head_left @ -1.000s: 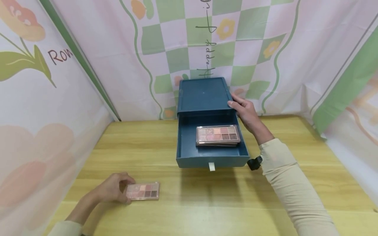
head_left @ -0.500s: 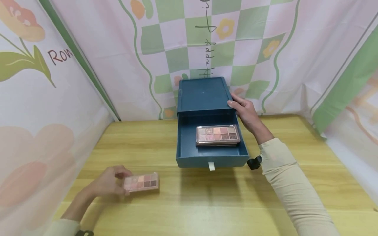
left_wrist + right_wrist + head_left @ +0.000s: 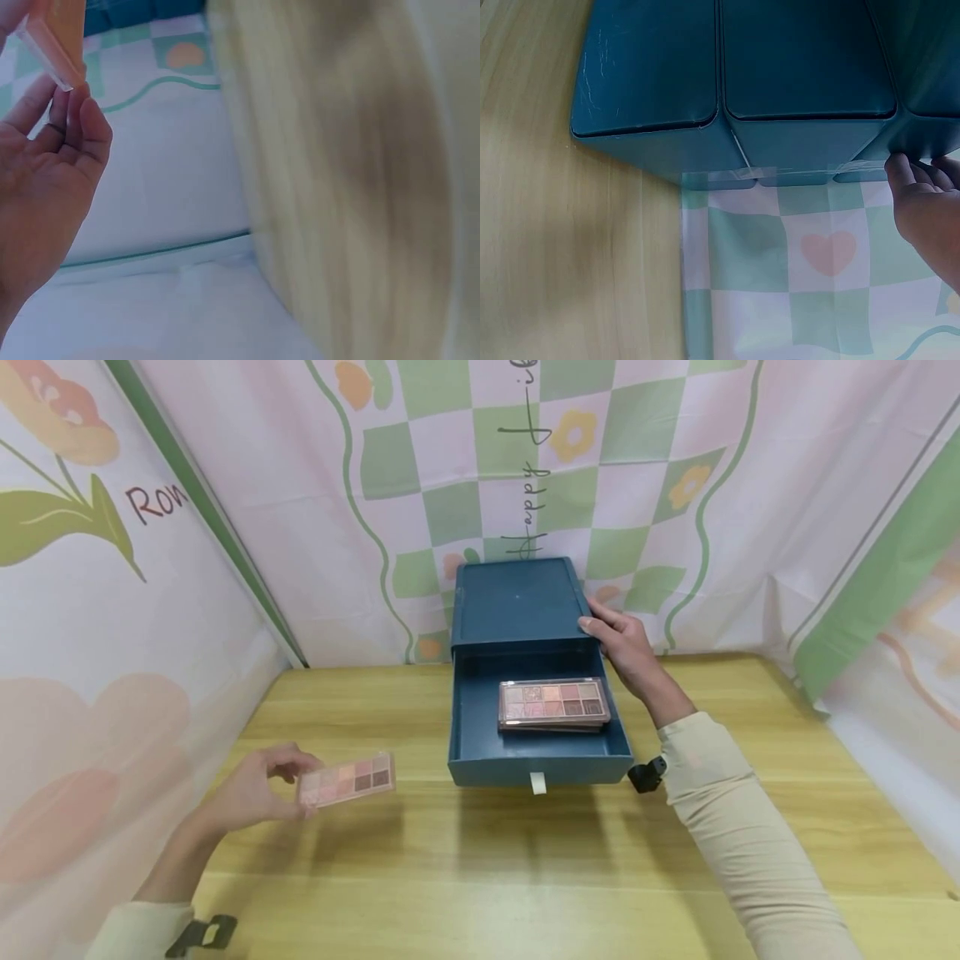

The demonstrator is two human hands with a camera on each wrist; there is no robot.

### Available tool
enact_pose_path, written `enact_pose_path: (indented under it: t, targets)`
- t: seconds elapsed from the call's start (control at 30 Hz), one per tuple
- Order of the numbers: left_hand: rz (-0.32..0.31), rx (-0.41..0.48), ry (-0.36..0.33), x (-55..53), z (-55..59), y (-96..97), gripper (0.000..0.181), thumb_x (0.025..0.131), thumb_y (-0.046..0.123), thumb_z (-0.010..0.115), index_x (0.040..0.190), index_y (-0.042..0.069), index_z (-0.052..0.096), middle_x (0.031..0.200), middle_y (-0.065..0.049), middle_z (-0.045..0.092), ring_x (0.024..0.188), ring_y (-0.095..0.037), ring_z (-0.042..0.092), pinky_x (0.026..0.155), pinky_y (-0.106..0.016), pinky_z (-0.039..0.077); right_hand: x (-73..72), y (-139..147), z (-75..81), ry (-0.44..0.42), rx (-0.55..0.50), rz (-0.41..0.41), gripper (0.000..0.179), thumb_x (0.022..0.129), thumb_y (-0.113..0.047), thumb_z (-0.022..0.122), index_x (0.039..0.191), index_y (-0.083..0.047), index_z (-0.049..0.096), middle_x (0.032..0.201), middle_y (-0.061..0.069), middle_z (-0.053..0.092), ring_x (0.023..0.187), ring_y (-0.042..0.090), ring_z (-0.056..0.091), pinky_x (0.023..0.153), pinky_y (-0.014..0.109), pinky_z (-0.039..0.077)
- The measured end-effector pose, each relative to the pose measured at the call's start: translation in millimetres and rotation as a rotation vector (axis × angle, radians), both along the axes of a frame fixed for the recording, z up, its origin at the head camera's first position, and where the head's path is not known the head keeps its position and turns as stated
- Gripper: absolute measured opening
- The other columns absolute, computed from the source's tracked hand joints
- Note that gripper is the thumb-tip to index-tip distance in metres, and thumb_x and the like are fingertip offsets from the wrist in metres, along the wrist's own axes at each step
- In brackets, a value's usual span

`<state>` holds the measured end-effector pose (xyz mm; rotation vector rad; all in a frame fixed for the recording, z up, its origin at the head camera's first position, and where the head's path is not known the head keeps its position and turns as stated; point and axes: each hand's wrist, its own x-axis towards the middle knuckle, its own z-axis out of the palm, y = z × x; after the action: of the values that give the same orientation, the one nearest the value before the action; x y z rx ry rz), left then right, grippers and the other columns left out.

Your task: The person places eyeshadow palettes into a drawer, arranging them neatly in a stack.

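My left hand (image 3: 251,789) pinches one end of an eyeshadow palette (image 3: 345,779) between thumb and fingers, holding it tilted above the table, left of the drawer. In the left wrist view only part of this palette (image 3: 64,34) shows, at the upper left. My right hand (image 3: 630,647) rests on the right edge of a dark blue drawer unit (image 3: 517,602), thumb on its top and fingers against its side. The unit's top drawer (image 3: 480,771) is pulled out, with a white tab at the front. Inside, to the right, lie stacked eyeshadow palettes (image 3: 553,702).
The wooden table (image 3: 525,902) spreads out in front of the unit. A patterned cloth (image 3: 442,468) hangs right behind it, and more cloth lines both sides. The right wrist view shows lower levels of the unit (image 3: 802,60) down to the table.
My left hand has lifted the palette off the table, carrying it up and slightly away from me, and its near face has tilted. My right hand and the drawer stay in place.
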<state>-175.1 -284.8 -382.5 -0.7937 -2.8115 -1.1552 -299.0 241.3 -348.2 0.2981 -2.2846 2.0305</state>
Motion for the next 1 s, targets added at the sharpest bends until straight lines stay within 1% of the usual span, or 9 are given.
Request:
enact_pose_path:
  t: [0.1,0.23,0.33,0.5,0.57,0.73,0.87,1.0]
  targets:
    - [-0.020,0.026,0.038,-1.8,7.6,2.9,0.049,0.061,0.009,0.091,0.106,0.005,0.074,0.089,0.001,0.068,0.085,-0.002,0.059,0.078,-0.023,0.052,0.4,-1,0.6,-0.002,-0.009,0.003,0.064,0.103,-0.028,0.055,0.160,-0.013,0.029,0.048,-0.014,0.036,0.044,0.009,0.025,0.052,0.024,0.030]
    - [-0.021,0.041,0.063,-4.0,17.9,7.2,0.051,0.061,0.008,0.091,0.108,0.000,0.073,0.092,-0.001,0.068,0.086,-0.001,0.058,0.077,-0.021,0.051,0.9,-1,1.6,-0.005,-0.018,0.003,0.064,0.103,-0.028,0.055,0.159,-0.013,0.029,0.047,-0.014,0.035,0.044,0.009,0.025,0.052,0.023,0.030]
    - [-0.017,0.048,0.082,-6.5,23.1,9.7,0.051,0.061,0.008,0.091,0.108,0.000,0.073,0.093,-0.002,0.068,0.086,-0.001,0.058,0.077,-0.020,0.051,1.3,-1,2.2,-0.006,-0.015,0.001,0.063,0.103,-0.028,0.055,0.159,-0.014,0.030,0.048,-0.014,0.035,0.044,0.008,0.025,0.052,0.023,0.031]
    - [-0.044,0.089,0.111,-12.0,27.5,13.3,0.048,0.061,0.004,0.090,0.106,0.000,0.074,0.089,0.001,0.066,0.082,-0.003,0.056,0.073,-0.020,0.050,1.1,-1,2.3,-0.006,-0.010,0.001,0.063,0.103,-0.029,0.055,0.159,-0.014,0.030,0.047,-0.014,0.035,0.044,0.008,0.025,0.052,0.023,0.031]
    - [-0.041,0.104,0.103,-14.1,29.4,15.2,0.046,0.061,0.002,0.089,0.105,0.000,0.074,0.088,0.003,0.066,0.082,-0.004,0.056,0.073,-0.021,0.049,1.0,-1,2.0,-0.008,-0.011,-0.001,0.063,0.103,-0.028,0.055,0.159,-0.013,0.029,0.047,-0.014,0.035,0.044,0.008,0.025,0.052,0.023,0.031]
    - [-0.018,0.119,0.084,-18.4,35.0,20.7,0.046,0.062,0.002,0.089,0.106,0.002,0.074,0.089,0.007,0.067,0.085,-0.005,0.056,0.078,-0.021,0.047,0.5,0,1.4,-0.015,-0.013,-0.005,0.064,0.103,-0.028,0.055,0.160,-0.013,0.028,0.047,-0.014,0.034,0.044,0.008,0.026,0.052,0.023,0.031]
    - [-0.011,0.124,0.101,-22.2,40.0,26.0,0.046,0.061,0.002,0.090,0.105,0.003,0.075,0.087,0.006,0.066,0.087,-0.006,0.055,0.082,-0.020,0.045,-0.1,0,1.2,-0.018,-0.014,0.000,0.063,0.103,-0.028,0.055,0.160,-0.014,0.029,0.048,-0.014,0.035,0.045,0.008,0.026,0.053,0.022,0.031]
    - [-0.011,0.121,0.118,-24.4,45.7,32.6,0.046,0.061,0.003,0.090,0.104,0.003,0.076,0.087,0.004,0.066,0.087,-0.007,0.055,0.082,-0.020,0.045,0.1,0,1.1,-0.014,-0.008,0.003,0.064,0.103,-0.028,0.054,0.160,-0.014,0.028,0.048,-0.014,0.034,0.045,0.009,0.025,0.053,0.023,0.031]
